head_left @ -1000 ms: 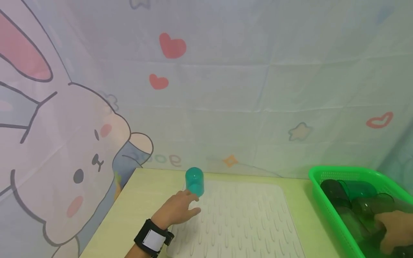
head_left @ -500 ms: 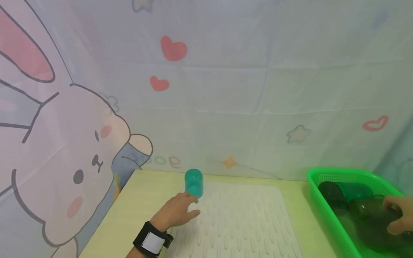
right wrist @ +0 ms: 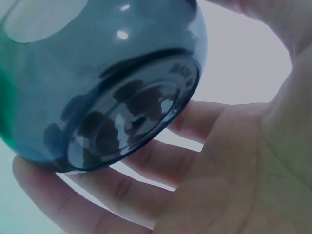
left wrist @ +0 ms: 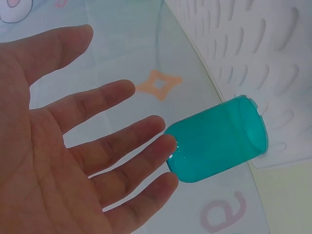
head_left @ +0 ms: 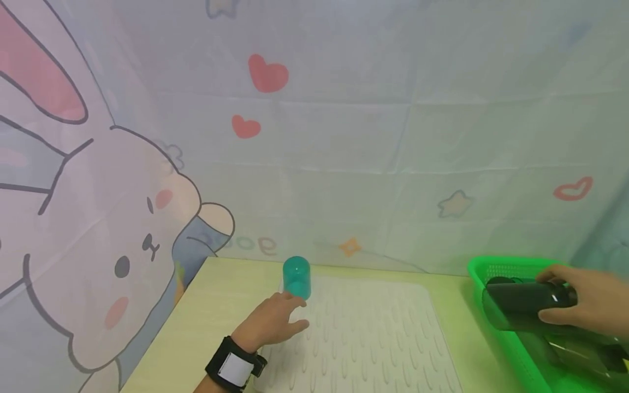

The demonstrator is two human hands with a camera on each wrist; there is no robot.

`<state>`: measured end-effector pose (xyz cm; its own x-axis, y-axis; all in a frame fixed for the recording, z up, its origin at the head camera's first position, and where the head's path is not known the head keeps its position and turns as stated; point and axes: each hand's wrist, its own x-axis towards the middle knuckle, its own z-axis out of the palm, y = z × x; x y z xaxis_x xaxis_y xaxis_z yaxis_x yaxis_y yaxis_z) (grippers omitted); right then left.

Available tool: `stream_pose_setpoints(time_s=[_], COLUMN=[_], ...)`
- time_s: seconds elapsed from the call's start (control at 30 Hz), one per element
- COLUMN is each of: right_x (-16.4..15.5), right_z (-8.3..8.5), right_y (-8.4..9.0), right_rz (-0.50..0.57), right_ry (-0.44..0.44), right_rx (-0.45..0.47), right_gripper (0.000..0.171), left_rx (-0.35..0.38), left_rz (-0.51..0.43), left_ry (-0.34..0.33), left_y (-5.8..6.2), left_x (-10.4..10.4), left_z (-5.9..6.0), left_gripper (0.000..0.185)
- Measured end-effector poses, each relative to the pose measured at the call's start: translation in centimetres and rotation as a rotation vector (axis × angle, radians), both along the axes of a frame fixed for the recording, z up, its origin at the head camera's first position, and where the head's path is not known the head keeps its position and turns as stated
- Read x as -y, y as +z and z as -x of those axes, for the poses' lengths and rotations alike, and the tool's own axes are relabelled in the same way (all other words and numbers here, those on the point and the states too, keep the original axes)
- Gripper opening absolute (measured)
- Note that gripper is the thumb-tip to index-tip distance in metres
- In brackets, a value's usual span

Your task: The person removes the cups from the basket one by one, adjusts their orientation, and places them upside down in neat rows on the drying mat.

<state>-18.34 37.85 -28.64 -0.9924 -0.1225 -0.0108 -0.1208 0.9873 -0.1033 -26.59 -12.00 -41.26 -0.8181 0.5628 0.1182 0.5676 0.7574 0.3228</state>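
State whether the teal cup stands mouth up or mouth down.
Mouth down. The teal cup shows its rounded closed end on top in the head view; its rim sits on the white mat.

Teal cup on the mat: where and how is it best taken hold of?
Probably around its round wall, from the near left, where the left hand is: the cup stands upside down, rim on the mat, leaving the wall exposed.

Dark cup point(right wrist: 107, 87) cut off by the right wrist view's top edge
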Motion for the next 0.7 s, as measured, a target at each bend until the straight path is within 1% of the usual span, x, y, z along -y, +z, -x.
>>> stream_pose_setpoints(time_s=[0.07, 0.17, 0.3, 0.47, 0.53, 0.7], right_x=[1.5, 3.4, 5.4, 7.8, 8.7, 10.9], right_z=[0.0, 0.5, 1.5, 2.6, 3.1, 4.5], right_y=[0.0, -0.7, -2.4, -5.0, -6.0, -8.4], right_rz=[0.052, 0.169, 0.355, 0.596, 0.640, 0.710], right_ry=[0.039, 0.088, 0.149, 0.239, 0.264, 0.269], right_rx=[-0.003, 0.044, 0.146, 0.215, 0.223, 0.233], right_gripper=[0.071, 0.070, 0.066, 0.056, 0.053, 0.050], left_rx=[0.012, 0.021, 0.018, 0.029, 0.048, 0.089], left_rz=[0.000, -0.004, -0.013, -0.004, 0.002, -0.004], left_ry=[-0.002, -0.005, -0.015, -0.014, -0.008, -0.020], left_y=[-0.1, -0.1, 0.2, 0.2, 0.1, -0.2], left_x=[-0.1, -0.2, -0.4, -0.7, -0.9, -1.9], left_z=[0.0, -0.1, -0.2, -0.3, -0.4, -0.5], left_gripper=[0.039, 0.042, 0.044, 0.047, 0.051, 0.060])
